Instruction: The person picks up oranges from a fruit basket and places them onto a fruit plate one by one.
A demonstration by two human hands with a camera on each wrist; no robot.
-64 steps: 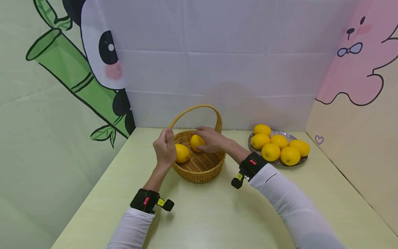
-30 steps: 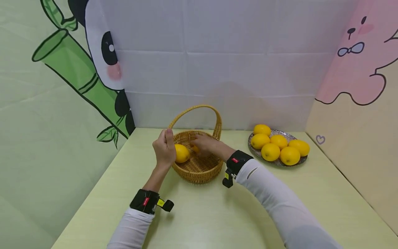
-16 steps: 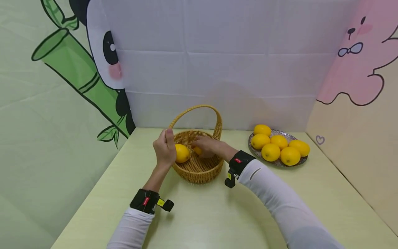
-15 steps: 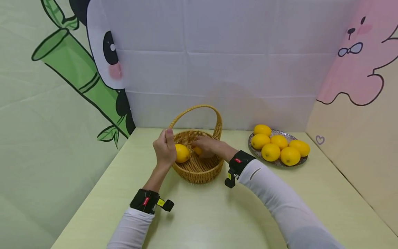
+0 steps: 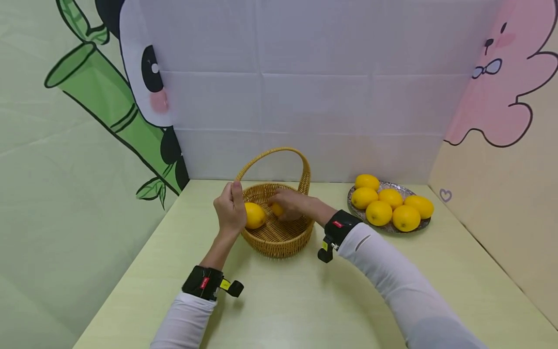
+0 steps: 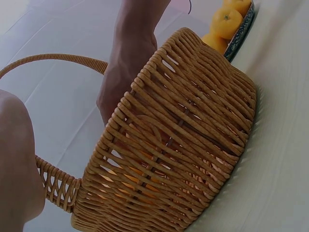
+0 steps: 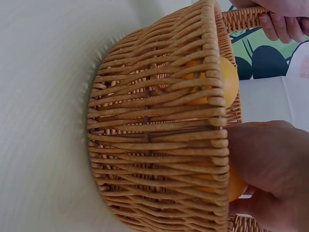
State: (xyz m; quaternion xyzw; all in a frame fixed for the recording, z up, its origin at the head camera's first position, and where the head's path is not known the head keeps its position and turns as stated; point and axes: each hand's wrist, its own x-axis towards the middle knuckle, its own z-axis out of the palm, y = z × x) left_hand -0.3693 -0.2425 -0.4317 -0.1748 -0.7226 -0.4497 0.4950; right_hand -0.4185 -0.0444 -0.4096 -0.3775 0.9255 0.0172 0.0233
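A round wicker basket with an arched handle stands on the table. My left hand grips the handle's left side, thumb up. Reaching down over the rim, my right hand holds a yellow lemon low inside the basket; the hand covers most of that fruit. The right wrist view shows the same lemon under curled fingers, partly behind the weave. Another lemon lies in the basket's left part, close to my left hand.
To the right of the basket, a patterned silver plate bears several lemons. The pale tabletop runs back to a fabric backdrop, with printed side panels at left and right.
Compared with two seconds ago, my right hand has gone lower into the basket with its lemon. Over the last second it has barely shifted. My left hand and the basket have stayed in place.
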